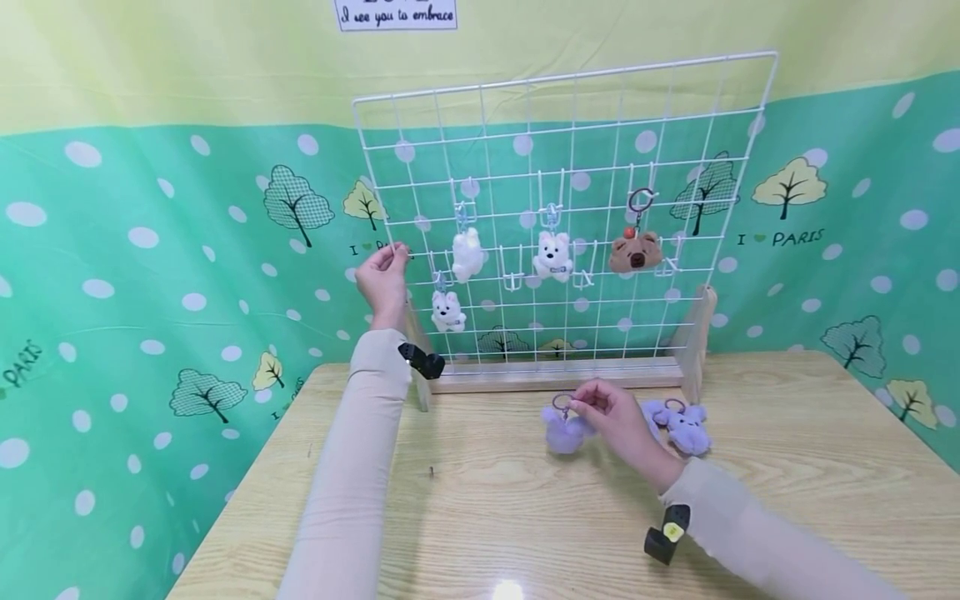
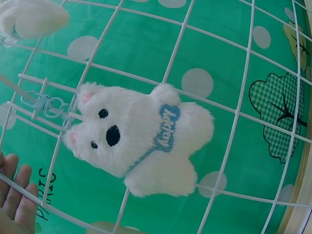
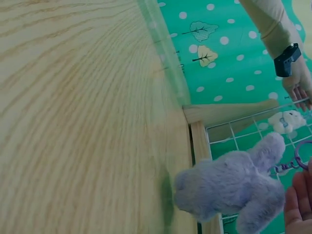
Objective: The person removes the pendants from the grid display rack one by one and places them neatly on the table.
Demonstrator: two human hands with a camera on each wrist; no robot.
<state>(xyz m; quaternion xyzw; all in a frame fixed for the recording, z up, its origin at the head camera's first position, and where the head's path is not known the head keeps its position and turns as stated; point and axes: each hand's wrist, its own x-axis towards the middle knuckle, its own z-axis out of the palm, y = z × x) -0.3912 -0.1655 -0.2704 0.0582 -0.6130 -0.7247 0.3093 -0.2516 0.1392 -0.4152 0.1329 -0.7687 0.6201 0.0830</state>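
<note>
My left hand (image 1: pixel 384 283) pinches the left edge wire of the white grid rack (image 1: pixel 573 127); in the left wrist view its fingers (image 2: pixel 19 195) lie behind that wire. Beside it a white plush with a blue strap (image 2: pixel 146 141) hangs from a hook. My right hand (image 1: pixel 618 425) holds the purple ring (image 1: pixel 562 402) of a lilac plush (image 1: pixel 564 435) between thumb and fingers. That plush (image 3: pixel 229 185) dangles over the table in the right wrist view. Another lilac plush (image 1: pixel 688 429) lies on the table behind my right wrist, with more lilac fur beside it, partly hidden.
Two more white plushes (image 1: pixel 468 254) (image 1: pixel 553 256) and a brown bear head (image 1: pixel 636 252) hang on the grid. Bare hooks (image 1: pixel 513 281) (image 1: pixel 583 281) stick out between them. A wooden base (image 1: pixel 555 377) holds the grid at the back of the table (image 1: pixel 495 517), before a green patterned cloth (image 1: pixel 187 183).
</note>
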